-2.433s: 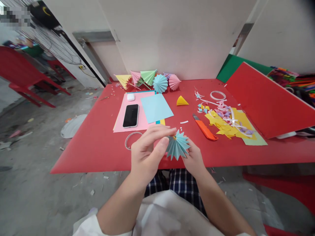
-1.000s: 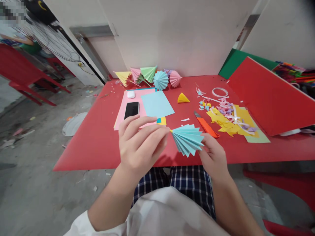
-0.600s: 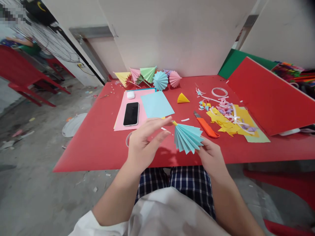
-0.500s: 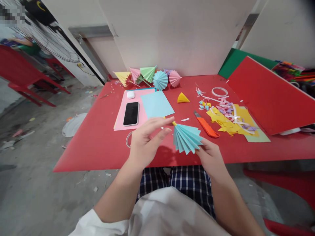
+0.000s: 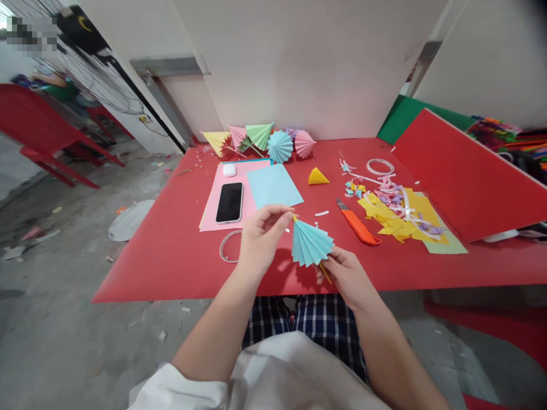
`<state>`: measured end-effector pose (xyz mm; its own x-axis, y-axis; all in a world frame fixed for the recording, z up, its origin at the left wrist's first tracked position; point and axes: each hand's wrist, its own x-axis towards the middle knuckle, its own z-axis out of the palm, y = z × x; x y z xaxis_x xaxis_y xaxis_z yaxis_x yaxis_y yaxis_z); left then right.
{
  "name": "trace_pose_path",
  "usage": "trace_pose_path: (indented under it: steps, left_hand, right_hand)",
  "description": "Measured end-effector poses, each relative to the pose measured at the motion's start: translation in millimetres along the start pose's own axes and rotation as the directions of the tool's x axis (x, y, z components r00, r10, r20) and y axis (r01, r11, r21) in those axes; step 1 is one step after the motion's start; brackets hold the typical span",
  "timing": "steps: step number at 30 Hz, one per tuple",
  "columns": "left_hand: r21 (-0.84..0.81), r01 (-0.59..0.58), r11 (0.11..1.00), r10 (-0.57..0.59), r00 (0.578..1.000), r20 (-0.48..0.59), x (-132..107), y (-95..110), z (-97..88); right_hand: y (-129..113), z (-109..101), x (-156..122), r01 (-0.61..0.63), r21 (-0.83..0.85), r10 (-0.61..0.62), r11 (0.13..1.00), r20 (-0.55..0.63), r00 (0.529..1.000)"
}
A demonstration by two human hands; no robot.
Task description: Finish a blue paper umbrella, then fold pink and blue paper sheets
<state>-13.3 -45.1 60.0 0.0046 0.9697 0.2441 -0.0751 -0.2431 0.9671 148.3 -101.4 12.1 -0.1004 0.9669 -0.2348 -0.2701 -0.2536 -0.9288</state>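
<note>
A pleated light-blue paper umbrella (image 5: 311,245) is held above the front of the red table, its yellow tip pointing up and left. My left hand (image 5: 262,233) pinches that tip between thumb and fingers. Below the pleats, my right hand (image 5: 342,270) grips the umbrella near its yellow stick (image 5: 325,274), which pokes out at the lower edge. A roll of clear tape (image 5: 229,246) lies partly hidden behind my left hand. To the right of the umbrella rests an orange utility knife (image 5: 359,226).
Finished paper umbrellas (image 5: 280,146) line the back of the red table (image 5: 162,250). A phone (image 5: 229,203) and a white earbud case (image 5: 229,170) lie on pink paper, beside a blue sheet (image 5: 276,186). Yellow scraps (image 5: 391,216), a folded yellow cone (image 5: 318,176) and a red board (image 5: 470,176) are rightward.
My left hand has closed onto the yellow tip. Both hands and the blue umbrella have shifted slightly, the right hand leftward, and the yellow stick has come into view.
</note>
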Motion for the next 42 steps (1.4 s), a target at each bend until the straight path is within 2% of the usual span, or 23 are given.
trace_pose_path:
  steps: [4,9,13,16,20,25,29,35,42]
  left_hand:
    - [-0.037,0.061,0.997,-0.059,0.998,0.038,3.4,-10.9,-2.4]
    - [-0.061,0.119,0.991,-0.116,0.992,0.051,3.9,-18.1,-1.3]
    - [-0.087,0.166,0.982,-0.169,0.985,-0.025,5.7,-20.6,0.7]
    - [-0.084,0.194,0.977,-0.198,0.979,-0.047,6.9,-23.9,0.6]
    - [-0.170,0.218,0.961,-0.220,0.975,0.004,7.4,-32.2,-2.4]
    - [-0.229,0.292,0.929,-0.281,0.956,0.079,10.3,-38.6,-6.7]
    - [-0.206,0.283,0.937,-0.275,0.959,0.068,14.0,-37.0,-5.9]
    - [-0.104,0.204,0.973,-0.197,0.977,0.079,15.6,-38.6,-5.8]
    - [-0.136,0.264,0.955,-0.256,0.964,0.074,11.4,-41.4,-6.4]
  right_hand:
    - [5.7,3.3,4.5,-0.104,0.155,0.102,0.982,0.021,0.995]
    - [13.5,5.2,7.8,-0.135,0.209,0.129,0.968,0.042,0.991]
    - [18.5,5.5,8.8,-0.150,0.189,0.141,0.970,0.062,0.988]
    - [20.1,6.3,9.5,-0.136,0.108,0.136,0.985,0.010,0.991]
    - [22.2,8.3,10.4,-0.151,0.105,0.155,0.983,-0.030,0.988]
    - [30.0,11.4,12.1,-0.197,0.268,0.193,0.943,0.042,0.980]
    - [34.2,14.2,13.4,-0.223,0.299,0.205,0.928,0.089,0.975]
    - [38.4,17.6,13.1,-0.236,0.317,0.220,0.919,0.086,0.972]
    - [43.3,19.6,15.2,-0.216,0.314,0.196,0.925,0.093,0.976]
